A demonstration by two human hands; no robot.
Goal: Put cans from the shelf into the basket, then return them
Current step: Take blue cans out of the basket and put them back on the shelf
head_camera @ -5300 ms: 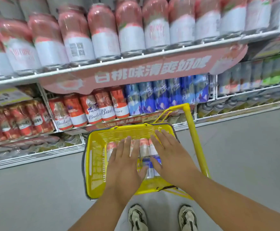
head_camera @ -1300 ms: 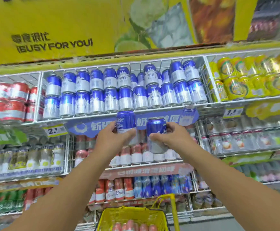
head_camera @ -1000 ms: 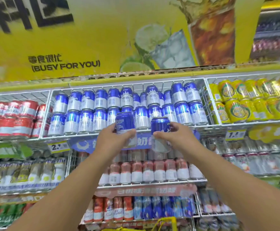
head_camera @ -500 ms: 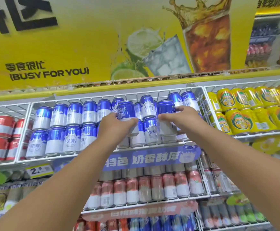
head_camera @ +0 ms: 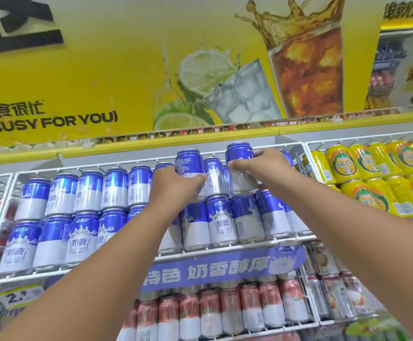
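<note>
Holding one blue can (head_camera: 188, 161) in my left hand (head_camera: 173, 183) and another blue can (head_camera: 239, 153) in my right hand (head_camera: 262, 163), both gripped up at the top shelf (head_camera: 225, 249).

Stacked blue cans (head_camera: 116, 212) crowd the shelf (wire frame (head_camera: 301, 153) bounds the right side).

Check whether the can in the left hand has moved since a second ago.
Yes. The blue can in the left hand rose from beside the shelf's blue banner to the top row of stacked cans.
</note>
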